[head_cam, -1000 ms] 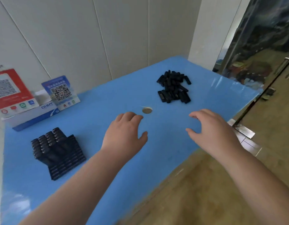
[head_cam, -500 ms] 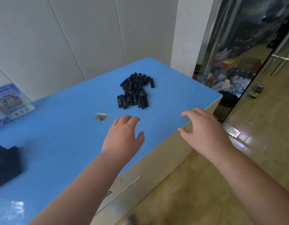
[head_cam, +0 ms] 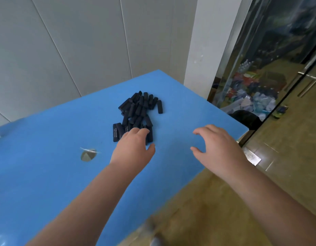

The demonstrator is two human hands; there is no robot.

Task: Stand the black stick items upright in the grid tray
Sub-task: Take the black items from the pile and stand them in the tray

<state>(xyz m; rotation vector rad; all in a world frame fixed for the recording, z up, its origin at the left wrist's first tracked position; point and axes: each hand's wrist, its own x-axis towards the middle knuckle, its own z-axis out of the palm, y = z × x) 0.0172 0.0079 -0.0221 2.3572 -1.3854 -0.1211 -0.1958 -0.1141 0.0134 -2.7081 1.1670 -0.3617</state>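
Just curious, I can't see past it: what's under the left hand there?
The left hand covers the near edge of the pile of black sticks, over the blue table. Its fingertips are hidden, so whether it grips one cannot be seen.

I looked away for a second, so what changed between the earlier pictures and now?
The view swung right, so the tray and the signs dropped out of sight. The left hand reached forward to the near edge of the pile of black sticks; whether it grips one cannot be told. The right hand stayed open above the blue table, and the pile lies as before.
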